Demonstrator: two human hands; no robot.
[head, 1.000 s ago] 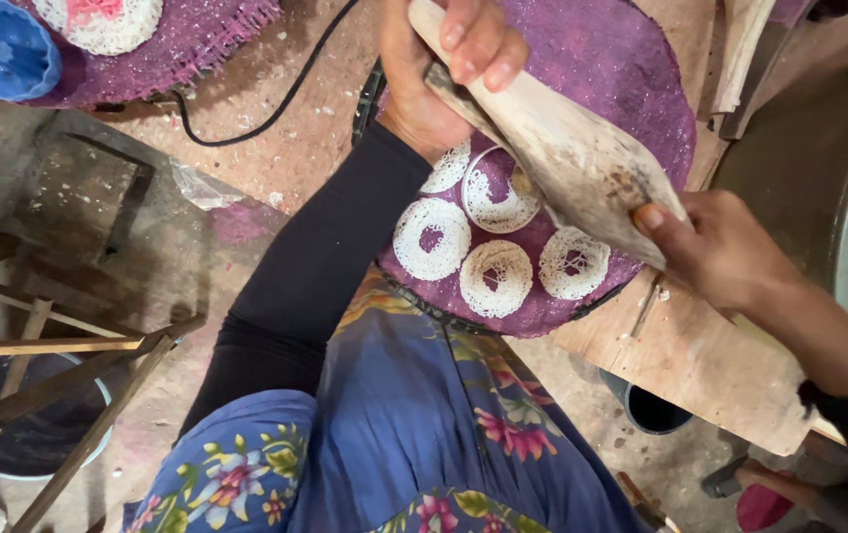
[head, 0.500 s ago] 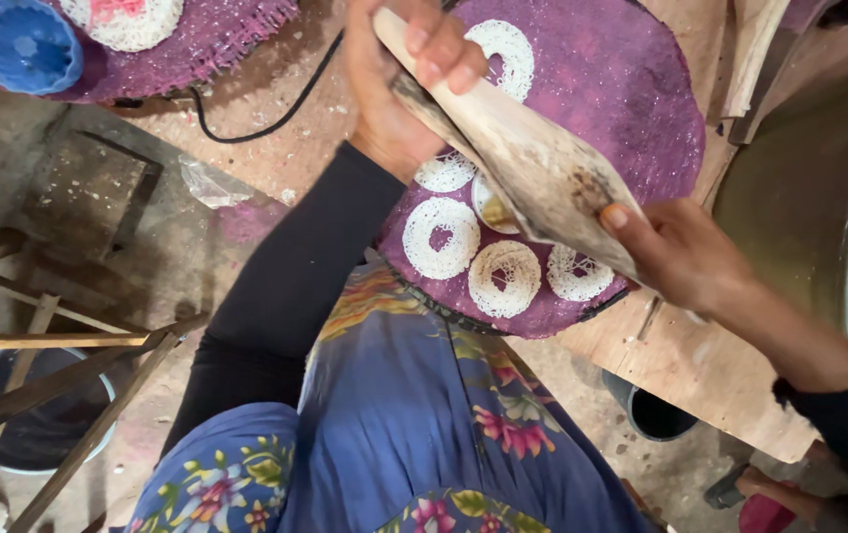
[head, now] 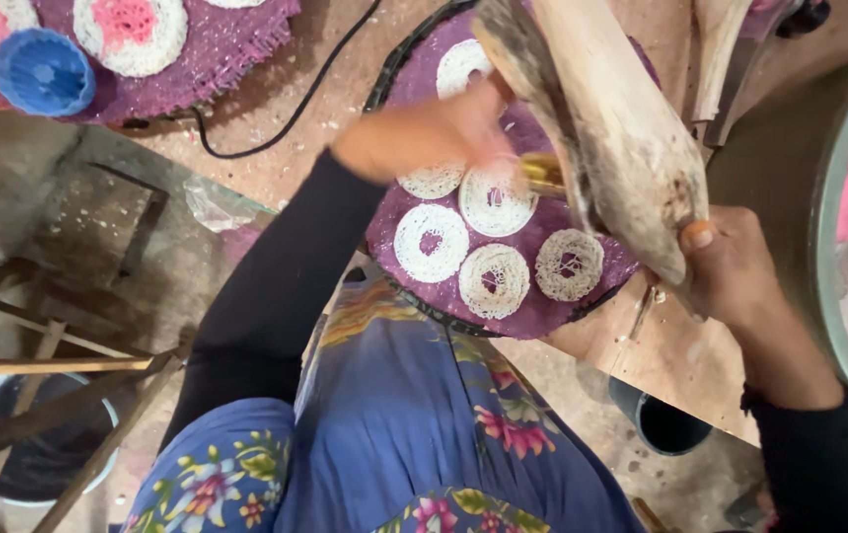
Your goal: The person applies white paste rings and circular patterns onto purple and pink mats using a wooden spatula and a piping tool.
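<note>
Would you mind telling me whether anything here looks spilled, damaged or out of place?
Nothing looks spilled or damaged. The white noodle rings sit in tidy rows on the purple round mat. The wooden press in the right hand is stained and crusted. The left hand is blurred.

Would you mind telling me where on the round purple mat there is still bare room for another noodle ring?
The purple mat is crowded at its near side, with five noodle rings close together. The left hand covers the mat's middle-left. Bare purple shows beyond the far ring, under the wooden press that the right hand grips.
</note>
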